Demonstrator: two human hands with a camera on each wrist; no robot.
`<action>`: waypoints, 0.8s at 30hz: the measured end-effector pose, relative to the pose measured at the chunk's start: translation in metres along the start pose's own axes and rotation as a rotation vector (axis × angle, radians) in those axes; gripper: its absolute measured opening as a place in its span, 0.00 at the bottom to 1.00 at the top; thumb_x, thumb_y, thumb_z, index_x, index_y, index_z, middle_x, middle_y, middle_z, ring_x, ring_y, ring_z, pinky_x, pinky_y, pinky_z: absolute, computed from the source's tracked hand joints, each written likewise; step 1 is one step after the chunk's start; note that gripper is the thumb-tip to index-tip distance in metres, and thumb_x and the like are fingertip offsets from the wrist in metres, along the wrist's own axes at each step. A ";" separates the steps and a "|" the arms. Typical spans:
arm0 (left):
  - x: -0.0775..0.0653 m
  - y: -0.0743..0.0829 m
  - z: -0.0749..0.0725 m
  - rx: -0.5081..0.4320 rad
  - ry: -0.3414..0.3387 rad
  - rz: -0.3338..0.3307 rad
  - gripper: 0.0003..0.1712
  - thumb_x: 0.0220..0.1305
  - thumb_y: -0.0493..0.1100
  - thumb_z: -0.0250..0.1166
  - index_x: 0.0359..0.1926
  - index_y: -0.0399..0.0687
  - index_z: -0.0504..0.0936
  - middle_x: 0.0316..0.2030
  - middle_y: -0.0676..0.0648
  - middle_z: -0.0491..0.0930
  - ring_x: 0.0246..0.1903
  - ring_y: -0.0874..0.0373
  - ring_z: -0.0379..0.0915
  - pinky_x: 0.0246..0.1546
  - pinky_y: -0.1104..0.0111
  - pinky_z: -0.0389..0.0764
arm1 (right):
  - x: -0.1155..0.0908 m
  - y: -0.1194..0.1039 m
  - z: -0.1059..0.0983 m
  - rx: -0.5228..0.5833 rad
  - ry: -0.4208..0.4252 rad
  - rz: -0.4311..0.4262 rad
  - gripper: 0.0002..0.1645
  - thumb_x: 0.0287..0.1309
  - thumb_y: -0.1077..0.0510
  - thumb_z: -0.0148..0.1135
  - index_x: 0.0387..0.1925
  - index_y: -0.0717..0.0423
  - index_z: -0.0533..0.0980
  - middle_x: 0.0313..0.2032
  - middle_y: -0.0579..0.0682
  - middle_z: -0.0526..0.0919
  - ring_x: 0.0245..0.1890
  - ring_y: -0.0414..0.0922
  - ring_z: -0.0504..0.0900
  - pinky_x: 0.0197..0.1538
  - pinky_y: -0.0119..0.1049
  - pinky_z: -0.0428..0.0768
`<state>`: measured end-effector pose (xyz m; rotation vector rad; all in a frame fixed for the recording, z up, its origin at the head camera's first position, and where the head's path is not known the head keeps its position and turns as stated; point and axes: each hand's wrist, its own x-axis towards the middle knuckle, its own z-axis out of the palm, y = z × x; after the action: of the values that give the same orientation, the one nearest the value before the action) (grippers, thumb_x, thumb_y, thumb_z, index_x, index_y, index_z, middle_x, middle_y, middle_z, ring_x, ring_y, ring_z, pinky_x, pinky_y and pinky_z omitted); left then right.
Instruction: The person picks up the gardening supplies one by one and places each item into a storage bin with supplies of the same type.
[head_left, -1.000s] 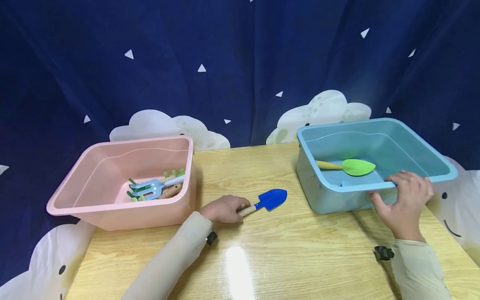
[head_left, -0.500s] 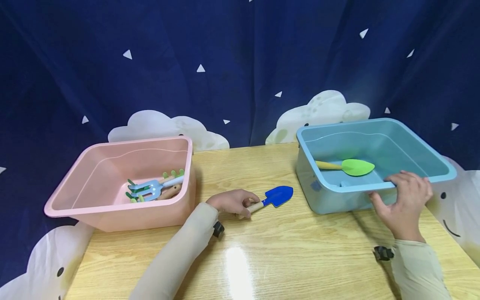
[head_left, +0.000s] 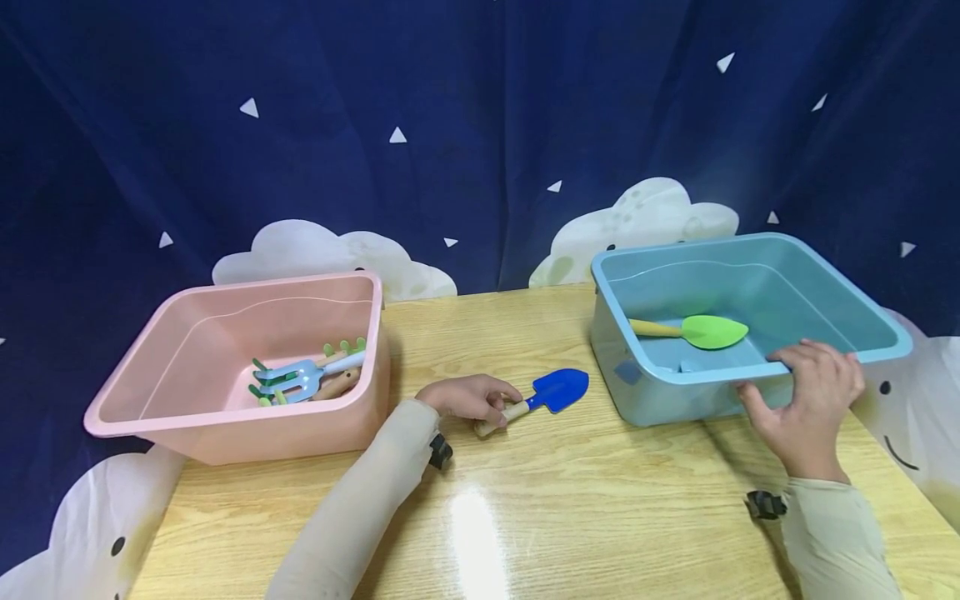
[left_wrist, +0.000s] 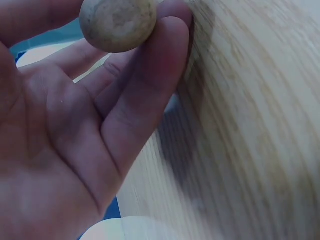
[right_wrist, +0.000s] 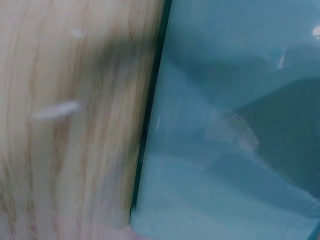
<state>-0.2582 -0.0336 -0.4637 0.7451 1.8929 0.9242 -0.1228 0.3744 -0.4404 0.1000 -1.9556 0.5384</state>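
Observation:
A small garden trowel point(head_left: 561, 389) with a blue blade and a pale wooden handle is at the middle of the table, blade pointing right. My left hand point(head_left: 468, 398) pinches its handle; the round handle end point(left_wrist: 118, 22) shows between thumb and fingers in the left wrist view. At the right stands a blue tub point(head_left: 690, 400), with my right hand point(head_left: 810, 408) gripping its near rim, fingers over the edge and thumb outside. A green trowel point(head_left: 714, 332) with a yellow handle lies inside that tub. Only the tub's wall and the table show in the right wrist view.
A pink tub point(head_left: 247, 437) at the left holds several garden tools, among them a light blue hand fork point(head_left: 302, 377) and green-tined rakes partly hidden behind it. A navy curtain point(head_left: 480, 125) with clouds hangs behind the wooden table point(head_left: 585, 517).
My left hand has moved a little to the right with the blue trowel, and its blade is now nearer the blue tub. The right hand stays on the rim.

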 end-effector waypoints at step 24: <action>0.001 0.003 -0.004 -0.021 -0.053 -0.029 0.35 0.61 0.30 0.63 0.70 0.42 0.68 0.33 0.50 0.72 0.30 0.61 0.67 0.28 0.74 0.69 | -0.001 0.006 0.002 -0.008 -0.008 0.000 0.45 0.49 0.30 0.56 0.33 0.73 0.75 0.36 0.71 0.78 0.51 0.70 0.69 0.71 0.62 0.43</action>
<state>-0.2621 -0.0320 -0.4602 0.7207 1.8409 0.8968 -0.1253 0.3788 -0.4440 0.0968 -1.9658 0.5308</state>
